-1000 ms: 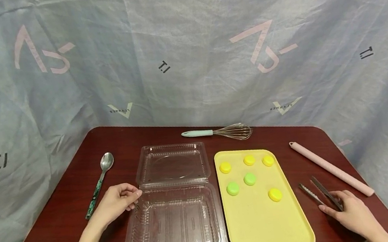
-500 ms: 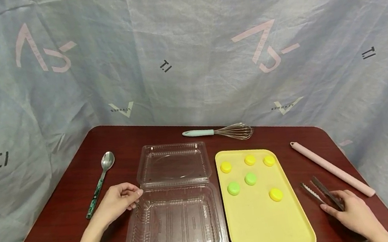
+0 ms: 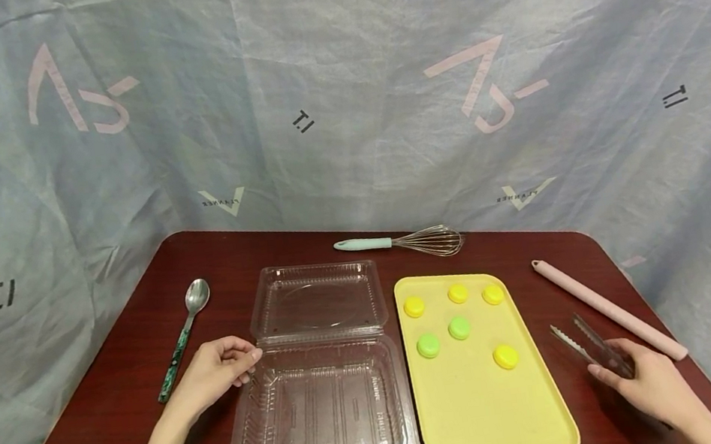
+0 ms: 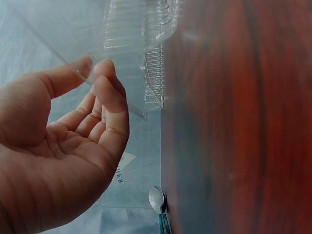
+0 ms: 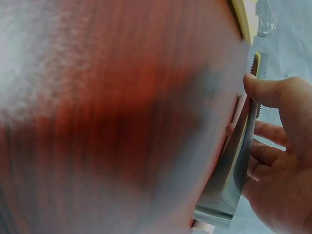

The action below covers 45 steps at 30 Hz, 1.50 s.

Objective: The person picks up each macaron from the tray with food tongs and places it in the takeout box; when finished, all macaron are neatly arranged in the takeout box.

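Note:
My left hand [image 3: 216,370] pinches the left edge of a clear plastic clamshell container [image 3: 329,423] near its hinge; in the left wrist view thumb and fingertips meet at the sheet's edge [image 4: 63,63]. The container lies unfolded, its lid [image 3: 318,297] flat behind the base. To the right of the tray, my right hand [image 3: 654,385] holds metal tongs [image 5: 226,183], thumb on one arm and fingers on the other. Their toothed tips are spread, with nothing between them, pointing toward the back. A yellow tray [image 3: 493,423] bears several yellow macarons [image 3: 506,357] and two green macarons [image 3: 428,346].
Left of the container lies a spoon [image 3: 183,345] with a green patterned handle. A whisk [image 3: 426,241] rests near the back edge. On the right is a pink rolling pin [image 3: 606,308], close beside the right hand. A grey cloth [image 3: 344,140] hangs behind the table.
My right hand has shifted slightly up and to the right with the tongs, which have turned a little. The left hand and the container stay as they were.

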Tool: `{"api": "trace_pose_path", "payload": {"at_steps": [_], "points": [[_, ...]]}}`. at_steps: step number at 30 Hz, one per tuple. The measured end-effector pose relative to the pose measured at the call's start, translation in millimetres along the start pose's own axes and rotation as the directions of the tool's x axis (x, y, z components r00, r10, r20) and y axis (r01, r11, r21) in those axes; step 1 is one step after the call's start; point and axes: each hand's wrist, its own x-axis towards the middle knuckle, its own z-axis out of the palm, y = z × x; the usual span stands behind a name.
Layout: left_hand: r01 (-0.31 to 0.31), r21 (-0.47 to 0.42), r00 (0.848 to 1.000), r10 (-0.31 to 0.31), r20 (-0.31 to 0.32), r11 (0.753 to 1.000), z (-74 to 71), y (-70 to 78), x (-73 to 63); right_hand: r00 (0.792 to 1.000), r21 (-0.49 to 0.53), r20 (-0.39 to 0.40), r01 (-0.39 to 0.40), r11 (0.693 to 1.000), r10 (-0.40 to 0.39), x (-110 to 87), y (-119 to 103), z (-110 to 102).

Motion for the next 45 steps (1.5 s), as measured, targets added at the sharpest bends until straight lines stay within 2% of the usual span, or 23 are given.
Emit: {"api": "trace_pose_path", "payload": {"at_steps": [9,17,23,33,40,45], "points": [[-0.003,0.001,1.000,0.003,0.005,1.000,-0.3,-1.7,0.8,0.991,-0.001,-0.076,0.108,0.994,-0.108,8.7,-4.8,-7.9],[-0.009,0.005,1.000,0.009,0.007,1.000,-0.5,-0.3,-0.3,0.979,0.028,-0.052,0.199,0.980,-0.197,16.3,-17.5,-16.5],[0.006,0.021,1.000,-0.006,-0.002,1.000,-1.7,0.4,-0.7,0.960,0.059,-0.041,0.279,0.958,-0.277,18.3,-30.6,-17.2],[-0.009,0.022,1.000,0.009,0.003,1.000,-1.3,1.8,-1.4,0.967,0.091,0.009,0.254,0.963,-0.256,14.1,-45.0,-13.2],[0.004,0.027,1.000,-0.004,-0.002,1.000,-1.6,0.0,0.2,0.955,0.083,0.050,0.287,0.954,-0.291,9.2,-50.0,-10.0],[0.001,0.019,1.000,-0.001,0.001,1.000,-1.1,1.0,-1.1,0.954,0.087,0.083,0.280,0.956,-0.287,8.1,-53.1,-7.1]]}}
